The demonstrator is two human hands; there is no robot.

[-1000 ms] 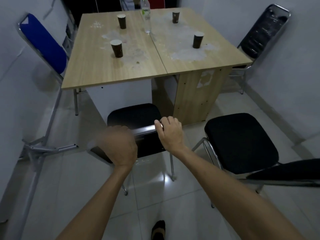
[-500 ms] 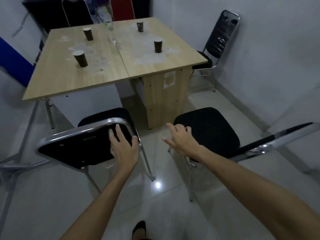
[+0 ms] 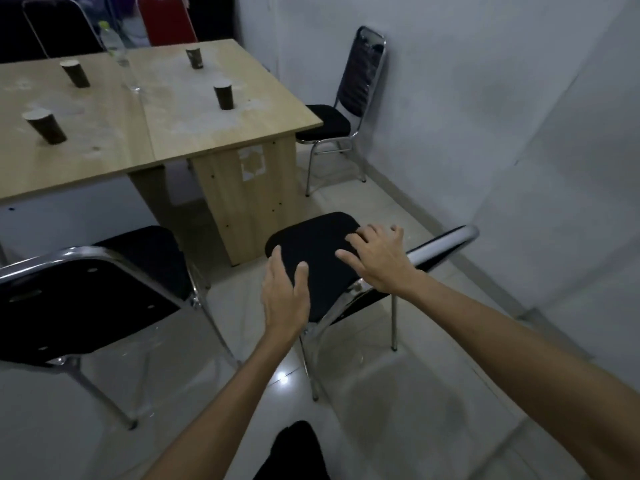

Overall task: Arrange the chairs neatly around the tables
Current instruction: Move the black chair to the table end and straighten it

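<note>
Two wooden tables (image 3: 214, 133) stand pushed together. A black chair (image 3: 86, 299) with a chrome frame faces the left table, its backrest toward me. A second black chair (image 3: 318, 247) stands turned sideways in front of the right table, its backrest (image 3: 446, 240) pointing right. My left hand (image 3: 285, 299) hovers open over the near edge of that seat. My right hand (image 3: 379, 261) is spread open above the seat's right side, near the backrest. Neither hand grips anything.
A third black chair (image 3: 346, 109) stands against the right wall beside the table. Several dark paper cups (image 3: 224, 96) and a clear bottle (image 3: 119, 53) stand on the tabletops. A red chair (image 3: 166, 19) and a dark chair (image 3: 59, 26) stand behind the tables. My foot (image 3: 294, 452) shows below.
Both hands left the left chair's backrest and moved right, over the second chair's seat. The view has swung to the right.
</note>
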